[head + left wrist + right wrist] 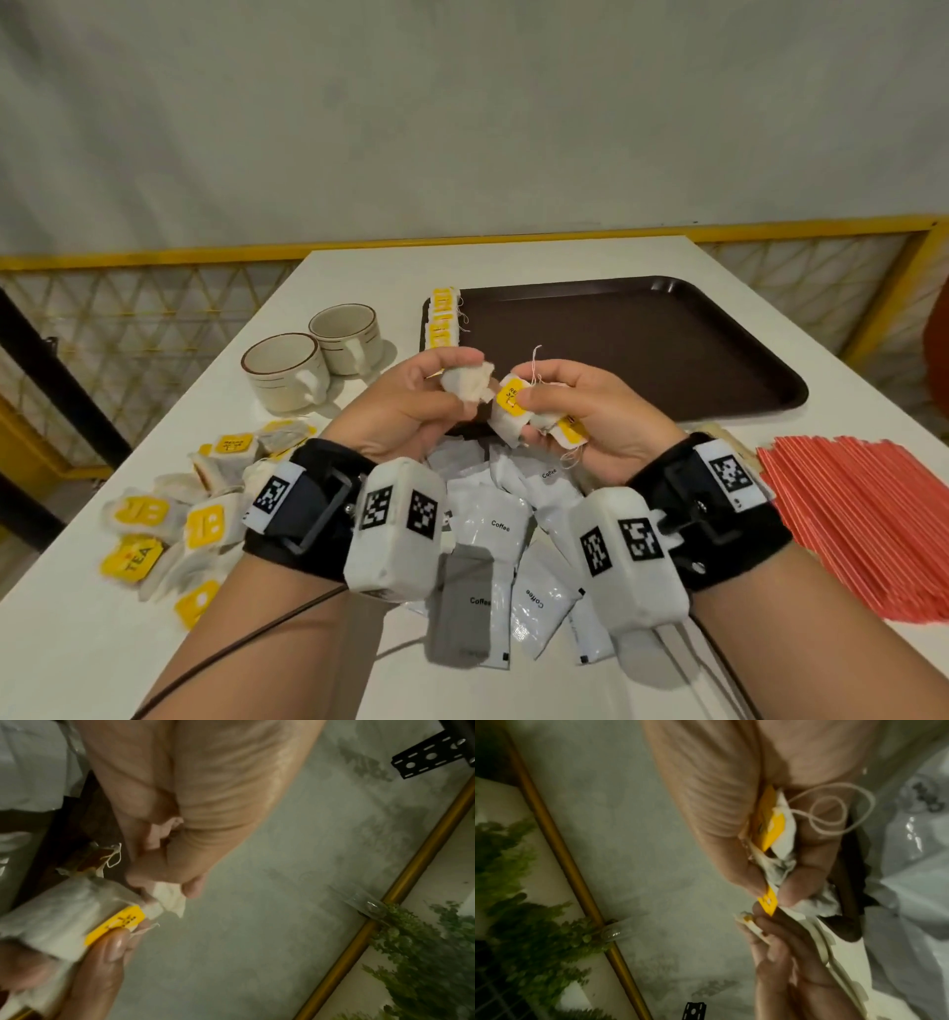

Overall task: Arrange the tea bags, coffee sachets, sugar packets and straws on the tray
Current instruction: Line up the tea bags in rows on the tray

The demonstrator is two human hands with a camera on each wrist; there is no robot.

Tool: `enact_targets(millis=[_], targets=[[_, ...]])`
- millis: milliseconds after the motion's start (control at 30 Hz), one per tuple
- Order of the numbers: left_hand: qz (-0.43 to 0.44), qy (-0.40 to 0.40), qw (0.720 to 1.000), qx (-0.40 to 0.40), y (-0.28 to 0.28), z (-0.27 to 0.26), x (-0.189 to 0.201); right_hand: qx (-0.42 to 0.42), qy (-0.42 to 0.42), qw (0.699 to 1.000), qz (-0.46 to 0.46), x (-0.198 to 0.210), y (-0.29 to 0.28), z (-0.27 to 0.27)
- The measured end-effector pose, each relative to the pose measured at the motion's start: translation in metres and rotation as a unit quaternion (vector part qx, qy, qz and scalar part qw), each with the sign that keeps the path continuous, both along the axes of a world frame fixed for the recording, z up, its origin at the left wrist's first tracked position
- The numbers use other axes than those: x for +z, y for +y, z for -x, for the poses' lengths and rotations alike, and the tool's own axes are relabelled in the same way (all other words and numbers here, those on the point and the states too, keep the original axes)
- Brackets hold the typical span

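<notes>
Both hands held white paper tea bags with yellow tags above the worktop: left hand [411, 395] pinched one [464, 385], right hand [590, 411] gripped several [513, 406]. Behind them, the dark brown plastic tray [642, 349] lay mostly bare, a few tea bags [442, 316] along its left edge.

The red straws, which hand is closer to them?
Right. The right hand is just beside the red straws; the left hand is farther, across the coffee sachets.

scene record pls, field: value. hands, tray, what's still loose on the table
left hand: pinches a crumpled tea bag
right hand: grips a few tagged tea bags
tray: brown, a row of tea bags along its left edge
loose tea bags: table, left
coffee sachets: under the wrists
straws: red, right
cups: two, left of tray
</notes>
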State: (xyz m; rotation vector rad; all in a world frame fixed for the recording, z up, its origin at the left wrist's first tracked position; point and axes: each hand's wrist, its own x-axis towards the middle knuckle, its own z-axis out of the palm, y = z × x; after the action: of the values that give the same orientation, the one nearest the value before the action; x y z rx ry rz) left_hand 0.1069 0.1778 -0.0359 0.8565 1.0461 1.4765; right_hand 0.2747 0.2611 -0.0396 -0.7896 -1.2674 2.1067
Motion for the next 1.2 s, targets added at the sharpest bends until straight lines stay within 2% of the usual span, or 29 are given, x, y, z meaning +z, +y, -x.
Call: enact_targets(millis=[100,233,333,400,500,567,733,867,933,1033,1100,1200], targets=[[-0.003,-0.037,0.999,0.024,0.001,-0.001,0.000,0.047,-0.057,0.994,-0.086,0.003,-0.004,-0.004],[-0.004,0.007,0.999,0.049,0.000,0.005,0.000,0.116,-0.127,0.967,-0.189,0.002,-0.009,-0.006],[-0.006,0.039,0.996,0.082,-0.001,0.011,0.001,0.118,-0.187,0.938,-0.266,-0.003,-0.010,-0.003],[-0.009,0.032,0.994,0.109,0.000,0.014,0.002,0.114,-0.214,0.921,-0.305,-0.004,-0.010,-0.002],[-0.002,0.002,0.991,0.135,0.001,0.016,0.001,0.107,-0.214,0.915,-0.324,-0.005,-0.008,-0.002],[0.014,0.016,0.991,0.136,0.003,0.015,-0.002,0.116,-0.198,0.919,-0.322,-0.003,-0.007,-0.004],[0.016,0.135,0.980,0.146,0.008,0.015,-0.007,0.154,-0.151,0.924,-0.317,0.001,-0.008,-0.007],[0.033,0.271,0.947,0.169,0.007,0.024,-0.005,0.133,-0.123,0.928,-0.324,0.007,-0.006,-0.007],[0.061,0.330,0.929,0.155,0.009,0.030,-0.002,0.112,-0.120,0.930,-0.330,0.010,-0.004,-0.005],[0.111,0.421,0.894,0.107,0.018,0.037,0.006,0.098,-0.154,0.907,-0.380,0.017,0.000,0.001],[0.144,0.514,0.842,0.082,0.026,0.040,0.011,0.099,-0.202,0.886,-0.406,0.023,0.007,0.007],[0.182,0.614,0.768,0.031,0.037,0.046,0.016,0.114,-0.231,0.885,-0.389,0.031,0.019,0.018]])
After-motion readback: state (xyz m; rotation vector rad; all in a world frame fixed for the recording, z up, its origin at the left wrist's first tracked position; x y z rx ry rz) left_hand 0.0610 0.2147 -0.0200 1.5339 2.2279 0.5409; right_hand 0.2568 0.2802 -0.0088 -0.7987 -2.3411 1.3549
